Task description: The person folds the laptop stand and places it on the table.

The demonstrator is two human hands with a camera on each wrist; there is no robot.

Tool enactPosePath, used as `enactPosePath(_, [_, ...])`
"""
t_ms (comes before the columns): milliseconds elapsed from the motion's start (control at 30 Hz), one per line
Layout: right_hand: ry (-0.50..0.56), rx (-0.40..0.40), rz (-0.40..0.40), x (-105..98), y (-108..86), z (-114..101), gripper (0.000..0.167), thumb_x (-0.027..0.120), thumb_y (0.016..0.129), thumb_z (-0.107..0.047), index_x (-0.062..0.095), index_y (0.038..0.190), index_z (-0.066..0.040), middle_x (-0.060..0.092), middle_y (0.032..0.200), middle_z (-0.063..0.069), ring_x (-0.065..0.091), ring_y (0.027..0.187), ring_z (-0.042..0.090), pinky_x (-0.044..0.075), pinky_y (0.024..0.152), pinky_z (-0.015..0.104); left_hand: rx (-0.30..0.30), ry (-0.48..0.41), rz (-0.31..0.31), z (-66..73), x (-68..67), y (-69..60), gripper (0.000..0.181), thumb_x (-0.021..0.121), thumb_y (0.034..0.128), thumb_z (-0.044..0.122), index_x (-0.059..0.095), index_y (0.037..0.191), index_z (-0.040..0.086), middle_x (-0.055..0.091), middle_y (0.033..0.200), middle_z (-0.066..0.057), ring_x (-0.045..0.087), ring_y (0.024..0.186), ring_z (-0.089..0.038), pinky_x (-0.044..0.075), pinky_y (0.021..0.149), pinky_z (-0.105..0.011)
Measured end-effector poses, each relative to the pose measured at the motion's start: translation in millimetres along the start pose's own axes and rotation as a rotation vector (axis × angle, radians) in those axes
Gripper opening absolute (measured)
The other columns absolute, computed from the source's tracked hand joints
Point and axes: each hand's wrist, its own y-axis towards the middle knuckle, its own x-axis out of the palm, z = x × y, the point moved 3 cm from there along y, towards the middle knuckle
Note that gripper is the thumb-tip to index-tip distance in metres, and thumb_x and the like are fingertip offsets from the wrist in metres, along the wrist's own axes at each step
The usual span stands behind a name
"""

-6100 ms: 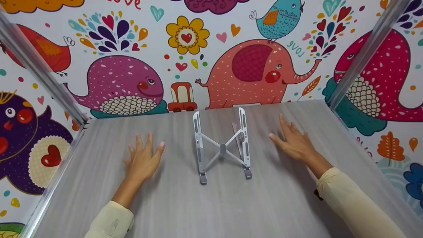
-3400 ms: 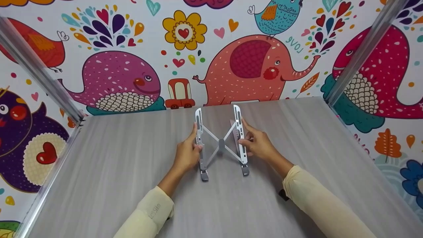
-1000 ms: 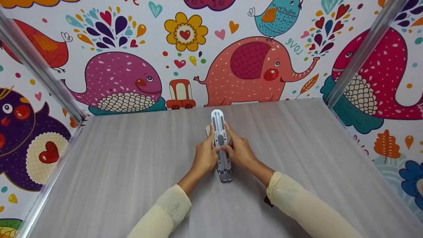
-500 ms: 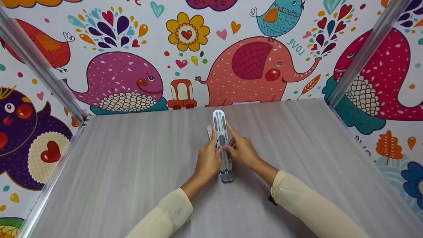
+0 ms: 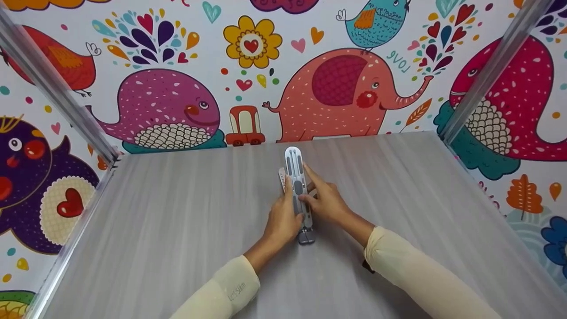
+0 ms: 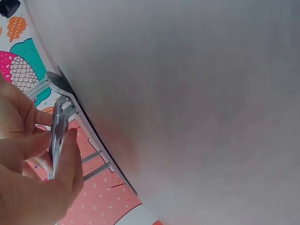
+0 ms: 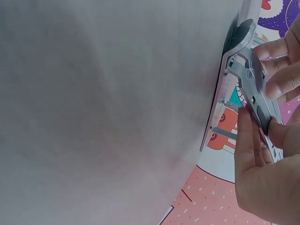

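Main relation, in my opinion, is the axis: the metal stand (image 5: 292, 161) has its long axis running near-far above the tabletop (image 5: 177, 212), w/ the far end a little to the left, and it is placed btw. the left grip (image 5: 282, 219) and the right grip (image 5: 328, 201). Both are in contact, so no hand has a gap to cross; the left grip sits somewhat more to the near side, while the index finger of the right grip reaches farther along the right edge.

State of grips: each one is closed on the stand, w/ thumb and fingers pinching it from its own side. Pos. rel. to them: the stand is directly to the right of the left grip, and directly to the left of the right grip. Its far end sticks out beyond the fingertips, and the dark feet (image 5: 306, 236) come out at the near end, uncovered.

In the right wrist view, the upper body is raised at a slant over a base rail (image 7: 216, 108), which seems to rest on the tabletop, w/ thin struts (image 7: 226, 133) there too. So a squeeze would prob. act across the axis, I judge; the rail could swing if lifted.
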Motion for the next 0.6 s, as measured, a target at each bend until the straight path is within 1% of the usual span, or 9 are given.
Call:
enactPosePath(133, [-0.004, -0.013, 0.000, -0.2, 0.6, -0.3, 0.089, 0.075, 0.093, -0.010, 0.025, 0.164, -0.025, 0.072, 0.095, 0.009, 0.067, 0.072, 0.017, 0.058, 0.063, 0.028, -0.011, -0.003, -0.010, 0.7, 0.3, -0.4, 0.107, 0.075, 0.0876, -0.002, 0.003, 0.165, 0.011, 0.052, 0.148, -0.024, 0.063, 0.120, -0.031, 0.057, 0.095, -0.044])
enactPosePath(233, [-0.005, -0.014, -0.004, -0.8, 1.1, -0.6, 0.090, 0.075, 0.093, -0.010, 0.023, 0.164, -0.028, 0.071, 0.095, 0.007, 0.066, 0.072, 0.015, 0.058, 0.063, 0.027, -0.020, -0.011, -0.023, 1.1, 0.4, -0.5, 0.108, 0.076, 0.0872, -0.002, 0.002, 0.165, 0.012, 0.050, 0.150, -0.023, 0.062, 0.122, -0.030, 0.057, 0.097, -0.044])
enactPosePath(333, [0.004, -0.007, -0.013, -1.5, 1.4, -0.8, 0.091, 0.075, 0.093, -0.010, 0.022, 0.164, -0.029, 0.071, 0.098, 0.007, 0.067, 0.072, 0.015, 0.058, 0.064, 0.028, -0.022, -0.017, -0.028, 1.9, 0.3, -0.7, 0.109, 0.076, 0.0870, -0.002, 0.002, 0.166, 0.012, 0.048, 0.152, -0.023, 0.061, 0.123, -0.031, 0.056, 0.098, -0.045])
enactPosePath(467, [0.013, 0.003, -0.027, -2.1, 2.3, -0.5, 0.092, 0.075, 0.092, -0.010, 0.022, 0.164, -0.029, 0.069, 0.104, 0.009, 0.068, 0.072, 0.015, 0.060, 0.067, 0.028, -0.015, -0.023, -0.023, 2.9, 0.4, -2.1, 0.108, 0.076, 0.0862, -0.003, 0.004, 0.165, 0.011, 0.048, 0.152, -0.024, 0.061, 0.123, -0.032, 0.056, 0.099, -0.047])
enactPosePath(600, [-0.003, -0.013, -0.033, -3.9, 4.3, -1.1, 0.096, 0.078, 0.090, -0.009, 0.020, 0.165, -0.025, 0.068, 0.107, 0.011, 0.069, 0.073, 0.016, 0.060, 0.067, 0.029, -0.013, -0.017, -0.024, 3.7, 1.6, -4.8, 0.112, 0.078, 0.0845, -0.003, 0.002, 0.165, 0.010, 0.049, 0.150, -0.025, 0.063, 0.119, -0.032, 0.058, 0.092, -0.045])
